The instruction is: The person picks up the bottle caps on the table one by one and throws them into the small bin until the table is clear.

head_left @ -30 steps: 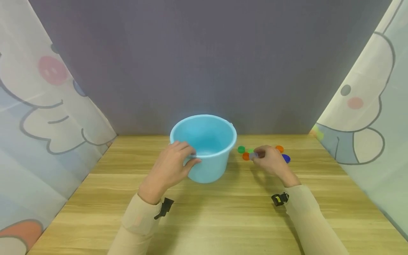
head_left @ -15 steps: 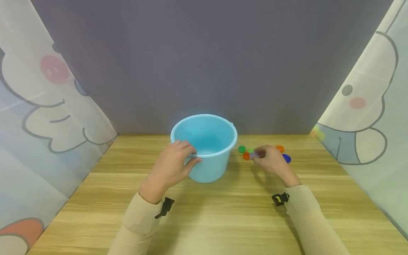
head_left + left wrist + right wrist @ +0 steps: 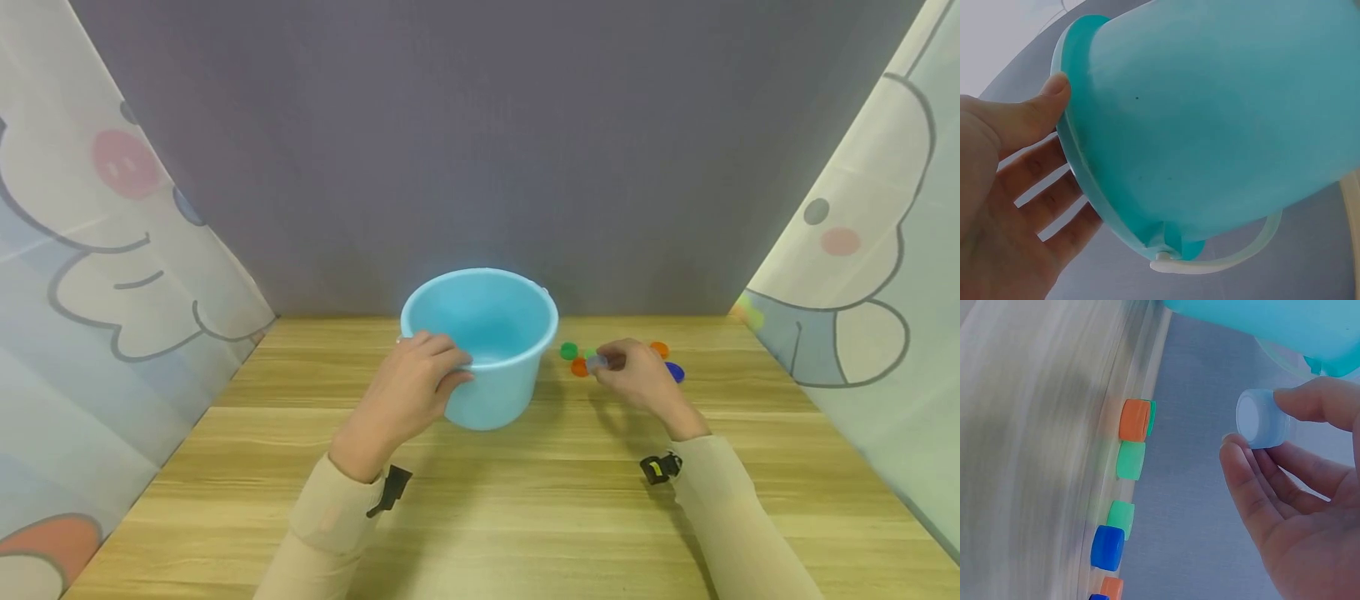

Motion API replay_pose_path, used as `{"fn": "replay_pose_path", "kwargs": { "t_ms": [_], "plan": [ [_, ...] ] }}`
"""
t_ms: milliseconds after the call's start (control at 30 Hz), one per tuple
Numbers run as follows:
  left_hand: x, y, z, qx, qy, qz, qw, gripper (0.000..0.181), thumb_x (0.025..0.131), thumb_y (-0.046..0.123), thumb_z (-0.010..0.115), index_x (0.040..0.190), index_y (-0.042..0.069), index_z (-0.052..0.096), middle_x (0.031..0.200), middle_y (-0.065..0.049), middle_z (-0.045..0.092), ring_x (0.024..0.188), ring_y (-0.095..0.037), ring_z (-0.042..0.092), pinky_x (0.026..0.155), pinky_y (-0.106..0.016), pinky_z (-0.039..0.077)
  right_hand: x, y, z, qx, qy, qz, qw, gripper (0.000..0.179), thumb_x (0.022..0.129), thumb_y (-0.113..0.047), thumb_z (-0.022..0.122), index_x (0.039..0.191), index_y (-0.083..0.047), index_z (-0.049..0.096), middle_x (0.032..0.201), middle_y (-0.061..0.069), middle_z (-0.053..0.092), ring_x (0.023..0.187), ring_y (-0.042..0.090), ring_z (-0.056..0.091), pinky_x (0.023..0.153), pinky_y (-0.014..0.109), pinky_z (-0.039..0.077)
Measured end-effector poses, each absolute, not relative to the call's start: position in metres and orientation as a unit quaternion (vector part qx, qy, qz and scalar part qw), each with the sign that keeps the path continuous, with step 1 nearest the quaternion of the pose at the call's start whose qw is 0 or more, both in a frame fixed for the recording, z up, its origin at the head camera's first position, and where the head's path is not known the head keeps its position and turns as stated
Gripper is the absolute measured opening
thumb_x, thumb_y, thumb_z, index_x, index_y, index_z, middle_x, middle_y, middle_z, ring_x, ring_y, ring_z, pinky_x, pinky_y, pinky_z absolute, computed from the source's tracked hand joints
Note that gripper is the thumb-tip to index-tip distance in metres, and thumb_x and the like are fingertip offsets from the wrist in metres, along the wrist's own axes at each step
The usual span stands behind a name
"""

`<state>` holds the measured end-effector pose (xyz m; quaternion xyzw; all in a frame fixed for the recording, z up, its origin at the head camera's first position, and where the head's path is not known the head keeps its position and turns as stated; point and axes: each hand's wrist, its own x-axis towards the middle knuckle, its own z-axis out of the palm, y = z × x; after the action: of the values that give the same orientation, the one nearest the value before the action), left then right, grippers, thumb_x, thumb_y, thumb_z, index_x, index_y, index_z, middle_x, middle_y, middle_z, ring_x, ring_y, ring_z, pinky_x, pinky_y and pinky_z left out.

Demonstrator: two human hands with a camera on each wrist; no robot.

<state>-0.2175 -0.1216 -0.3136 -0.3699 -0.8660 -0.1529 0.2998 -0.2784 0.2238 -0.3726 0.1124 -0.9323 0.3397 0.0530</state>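
Observation:
A light blue bucket (image 3: 498, 396) stands upright on the wooden table. My left hand (image 3: 408, 379) grips its near left rim, thumb outside and fingers over the edge; the left wrist view shows the thumb (image 3: 1050, 94) pressed against the rim. My right hand (image 3: 637, 375), to the right of the bucket, pinches a pale, whitish bottle cap (image 3: 1263, 419) between thumb and fingers, held above the table. Close by lie loose bottle caps: a green cap (image 3: 569, 351), a red-orange cap (image 3: 580, 367), an orange cap (image 3: 659, 350) and a blue cap (image 3: 676, 372). The hand partly covers a light green cap (image 3: 1130, 460).
A white handle (image 3: 1216, 262) hangs from the bucket's side. Behind the table (image 3: 510, 517) rises a dark grey panel (image 3: 495, 150). Cartoon-printed curtains flank it, one on the left (image 3: 112, 275) and one on the right (image 3: 862, 250).
My left fingers have shifted slightly to the right along the bucket rim. The right hand keeps its pinch on the pale cap, which is marginally higher in the head view.

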Motion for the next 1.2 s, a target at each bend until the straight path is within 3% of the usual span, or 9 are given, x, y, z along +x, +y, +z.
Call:
{"fn": "replay_pose_path", "kwargs": {
  "t_ms": [567,1200],
  "plan": [
    [-0.216,-0.121,-0.315,-0.376,-0.865,-0.135,0.305,0.014,0.084,0.001,0.079,0.096,0.005,0.073,0.091,-0.004,0.067,0.083,-0.025,0.06,0.074,-0.038,0.051,-0.275,0.221,-0.364,0.15,-0.919,0.352,0.099,0.04,0.094,-0.015,0.067,0.125,0.009,0.063,0.119,0.025,0.065,0.102,0.037,0.067,0.086,0.051,0.056],
    [-0.217,-0.121,-0.316,-0.376,-0.864,-0.13,0.308,0.016,0.083,0.001,0.081,0.096,0.004,0.073,0.089,-0.004,0.066,0.082,-0.025,0.058,0.073,-0.037,0.05,-0.27,0.218,-0.362,0.153,-0.902,0.38,0.137,0.04,0.097,-0.023,0.069,0.126,0.003,0.064,0.119,0.02,0.065,0.1,0.034,0.068,0.085,0.05,0.056]
  ]
}}
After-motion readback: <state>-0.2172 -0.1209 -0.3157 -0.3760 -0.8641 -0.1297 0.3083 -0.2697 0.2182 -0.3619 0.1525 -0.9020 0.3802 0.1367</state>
